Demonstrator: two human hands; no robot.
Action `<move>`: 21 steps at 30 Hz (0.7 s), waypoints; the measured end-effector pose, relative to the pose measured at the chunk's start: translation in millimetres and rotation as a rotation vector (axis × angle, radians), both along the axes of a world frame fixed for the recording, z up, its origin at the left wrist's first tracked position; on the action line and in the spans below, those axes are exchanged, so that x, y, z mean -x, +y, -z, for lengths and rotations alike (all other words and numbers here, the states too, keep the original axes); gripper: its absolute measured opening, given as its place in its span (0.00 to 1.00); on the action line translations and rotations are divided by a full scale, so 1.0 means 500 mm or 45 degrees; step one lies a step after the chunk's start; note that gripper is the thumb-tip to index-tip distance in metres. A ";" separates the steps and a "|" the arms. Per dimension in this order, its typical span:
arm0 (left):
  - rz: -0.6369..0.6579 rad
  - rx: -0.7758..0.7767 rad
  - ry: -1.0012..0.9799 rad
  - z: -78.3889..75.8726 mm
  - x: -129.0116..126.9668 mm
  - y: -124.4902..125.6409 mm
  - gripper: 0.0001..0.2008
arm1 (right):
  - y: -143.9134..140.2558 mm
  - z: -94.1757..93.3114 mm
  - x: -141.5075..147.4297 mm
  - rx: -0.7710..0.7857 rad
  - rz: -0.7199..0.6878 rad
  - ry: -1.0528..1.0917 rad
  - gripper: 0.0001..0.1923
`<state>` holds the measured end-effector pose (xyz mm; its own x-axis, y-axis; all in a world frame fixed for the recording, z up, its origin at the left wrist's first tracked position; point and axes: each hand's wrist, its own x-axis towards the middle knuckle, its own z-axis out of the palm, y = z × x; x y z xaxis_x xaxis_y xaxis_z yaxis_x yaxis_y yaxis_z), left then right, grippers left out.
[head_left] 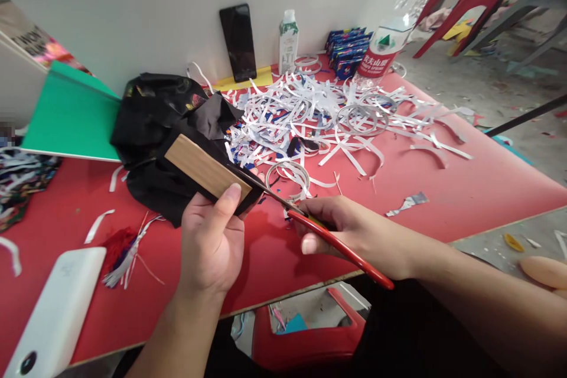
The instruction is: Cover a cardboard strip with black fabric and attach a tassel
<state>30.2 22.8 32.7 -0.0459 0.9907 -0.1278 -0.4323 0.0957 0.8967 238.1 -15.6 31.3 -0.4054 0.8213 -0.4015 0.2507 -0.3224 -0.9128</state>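
Observation:
My left hand (217,236) grips a flat tan strip (206,170), like wood or cardboard, together with black fabric (153,142) beneath it. The thumb presses on the strip's near end. My right hand (349,227) is closed round red-handled scissors (341,245). Their blades point to the upper left and lie along the right edge of the strip and black fabric; how far they are parted I cannot make out. The bulk of the fabric lies bunched on the red table (398,212), with a small coloured pattern near its top.
White paper strips (292,106) are heaped behind my hands, with tape rings (287,180) among them. A phone (239,41), a carton-like bottle (289,41), blue packets (348,50) and a water bottle (383,50) stand behind. At left are a green board (73,118) and white device (57,313).

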 end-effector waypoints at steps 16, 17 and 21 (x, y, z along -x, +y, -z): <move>0.018 -0.016 -0.009 0.001 0.002 -0.002 0.08 | -0.006 0.004 0.009 0.122 0.047 0.040 0.29; 0.021 -0.018 -0.011 0.001 0.003 -0.002 0.08 | -0.006 0.006 0.009 0.119 0.044 0.040 0.29; 0.020 -0.012 0.002 0.001 0.002 -0.002 0.07 | -0.004 0.003 0.005 0.072 0.011 0.070 0.31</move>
